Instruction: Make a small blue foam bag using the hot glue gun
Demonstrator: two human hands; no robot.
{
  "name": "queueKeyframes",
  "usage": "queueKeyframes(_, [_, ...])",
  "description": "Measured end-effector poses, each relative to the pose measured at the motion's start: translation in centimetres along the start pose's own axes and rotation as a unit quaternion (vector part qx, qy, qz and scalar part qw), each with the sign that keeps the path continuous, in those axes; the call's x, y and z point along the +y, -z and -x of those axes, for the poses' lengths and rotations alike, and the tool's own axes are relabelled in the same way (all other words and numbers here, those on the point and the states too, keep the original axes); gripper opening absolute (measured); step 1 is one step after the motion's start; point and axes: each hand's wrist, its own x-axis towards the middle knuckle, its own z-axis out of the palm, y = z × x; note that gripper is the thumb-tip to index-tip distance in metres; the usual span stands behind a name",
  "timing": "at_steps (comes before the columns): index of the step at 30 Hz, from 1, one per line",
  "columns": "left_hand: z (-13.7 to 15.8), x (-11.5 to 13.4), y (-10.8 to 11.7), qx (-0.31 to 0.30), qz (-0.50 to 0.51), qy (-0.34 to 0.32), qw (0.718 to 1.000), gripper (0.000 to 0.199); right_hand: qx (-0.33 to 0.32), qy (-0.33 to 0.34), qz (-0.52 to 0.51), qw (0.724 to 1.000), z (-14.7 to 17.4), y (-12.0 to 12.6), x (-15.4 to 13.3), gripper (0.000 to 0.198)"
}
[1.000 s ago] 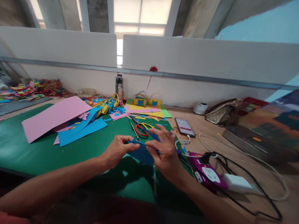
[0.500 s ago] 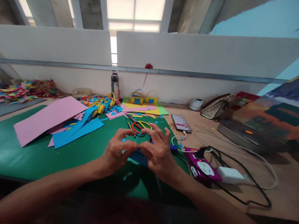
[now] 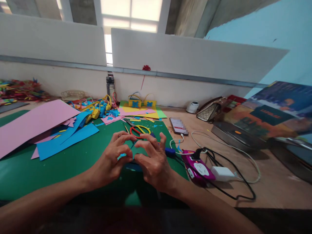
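Over the green mat [image 3: 80,175], my left hand [image 3: 113,159] and my right hand [image 3: 153,161] meet with curled fingers. Between their fingertips is a thin blue strip [image 3: 133,145], small and partly hidden; both hands appear to pinch it. A darker blue piece under the fingers is mostly covered. Just beyond the fingertips lie scissors [image 3: 143,127] with red and yellow handles. Beside my right hand is a blue object [image 3: 170,152] with a dark cord, its other end hidden by the fingers.
Pink sheets [image 3: 46,117] and blue sheets [image 3: 70,143] lie left. Small yellow bags [image 3: 135,103] with blue shapes stand at the back. Right are a phone [image 3: 178,126], a purple power strip [image 3: 198,167], a white adapter [image 3: 223,174], looping cables and a dark case [image 3: 240,135].
The view has turned slightly right, so everything sits further left. My hands remain together around the blue strip, with fingers slightly shifted.
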Motion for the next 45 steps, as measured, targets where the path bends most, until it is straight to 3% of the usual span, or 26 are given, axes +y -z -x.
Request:
queueKeyframes(3, [-0.3, -0.1, 0.4, 0.005, 0.012, 0.001, 1.000, 0.011, 0.005, 0.009, -0.003, 1.000, -0.3, 0.1, 0.3, 0.019])
queueKeyframes(6, [-1.2, -0.3, 1.3, 0.066, -0.085, -0.072, 0.992, 0.013, 0.011, 0.013, 0.033, 0.999, -1.4, 0.3, 0.7, 0.022])
queueKeyframes(11, [-1.4, -1.2, 3.2, 0.107, -0.301, -0.183, 0.930, 0.015, -0.001, 0.082, 0.140, 0.987, -3.8, -0.5, 0.9, 0.028])
queueKeyframes(14, [0.5, -1.9, 3.7, 0.088, -0.376, -0.200, 0.901, 0.011, -0.029, 0.117, 0.146, 0.982, -3.9, -2.1, 0.4, 0.031])
queueKeyframes(17, [3.0, -2.5, 3.5, -0.002, -0.418, -0.191, 0.888, 0.011, -0.058, 0.171, 0.124, 0.976, -3.1, -3.9, -0.6, 0.030])
queueKeyframes(21, [5.7, -2.8, 2.5, -0.087, -0.413, -0.127, 0.898, 0.019, -0.105, 0.196, 0.093, 0.970, -1.6, -5.6, -2.0, 0.032])
queueKeyframes(24, [6.6, -2.7, 1.9, -0.173, -0.370, -0.020, 0.913, 0.017, -0.168, 0.166, 0.085, 0.968, -0.8, -5.9, -2.6, 0.032])
queueKeyframes(28, [7.1, -2.4, 2.0, -0.245, -0.345, 0.080, 0.902, 0.013, -0.242, 0.132, 0.098, 0.956, -0.3, -5.3, -2.8, 0.019])
queueKeyframes(37, [7.5, -2.5, 1.8, -0.234, -0.302, 0.050, 0.923, 0.026, -0.316, 0.128, 0.087, 0.936, -0.5, -4.3, -2.7, 0.033])
queueKeyframes(45, [8.0, -2.5, 1.0, -0.203, -0.286, 0.003, 0.936, 0.028, -0.356, 0.127, 0.017, 0.926, -0.5, -4.8, -2.6, 0.023])
